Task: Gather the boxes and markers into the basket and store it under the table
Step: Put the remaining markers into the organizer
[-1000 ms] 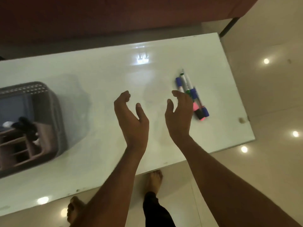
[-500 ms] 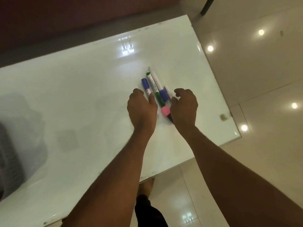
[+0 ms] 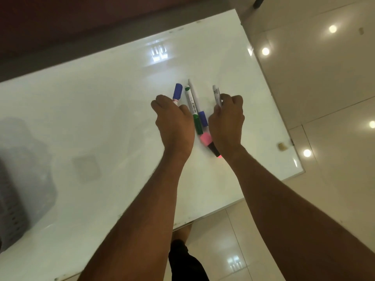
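Head view: markers [image 3: 195,110] between curled fingers [image 3: 228,97].

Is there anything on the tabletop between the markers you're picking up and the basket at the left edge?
Nothing visible. The left hand and right hand grip markers, and the white table between them and the grey basket shows only reflections.

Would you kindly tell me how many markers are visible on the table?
5: blue-capped marker in left hand; white marker in right hand; green marker, blue marker, pink highlighter lying between. Hands may hide more.
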`<act>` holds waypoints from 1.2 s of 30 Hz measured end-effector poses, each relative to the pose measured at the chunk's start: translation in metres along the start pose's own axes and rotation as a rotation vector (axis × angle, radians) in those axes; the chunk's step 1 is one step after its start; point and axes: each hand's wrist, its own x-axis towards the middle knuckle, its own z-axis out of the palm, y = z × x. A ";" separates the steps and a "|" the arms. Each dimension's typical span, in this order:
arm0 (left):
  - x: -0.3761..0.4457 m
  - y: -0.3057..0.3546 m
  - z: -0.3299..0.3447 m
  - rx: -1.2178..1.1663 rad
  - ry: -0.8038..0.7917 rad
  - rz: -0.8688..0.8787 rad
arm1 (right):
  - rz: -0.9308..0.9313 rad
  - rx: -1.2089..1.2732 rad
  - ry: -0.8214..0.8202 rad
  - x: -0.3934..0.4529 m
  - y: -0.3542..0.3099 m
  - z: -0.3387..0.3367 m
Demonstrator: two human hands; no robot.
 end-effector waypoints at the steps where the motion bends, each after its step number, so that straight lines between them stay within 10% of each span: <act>1: 0.002 0.004 0.000 -0.016 -0.019 -0.016 | 0.000 0.007 -0.005 0.005 -0.004 0.003; 12: 0.013 0.002 0.005 0.063 -0.184 0.067 | -0.051 -0.024 -0.223 0.025 -0.012 0.020; 26: 0.011 -0.030 -0.016 0.063 -0.032 -0.007 | -0.072 -0.082 -0.118 0.004 -0.021 0.016; 36: 0.014 -0.077 -0.114 -0.254 0.111 -0.045 | 0.099 0.477 -0.113 -0.062 -0.109 0.027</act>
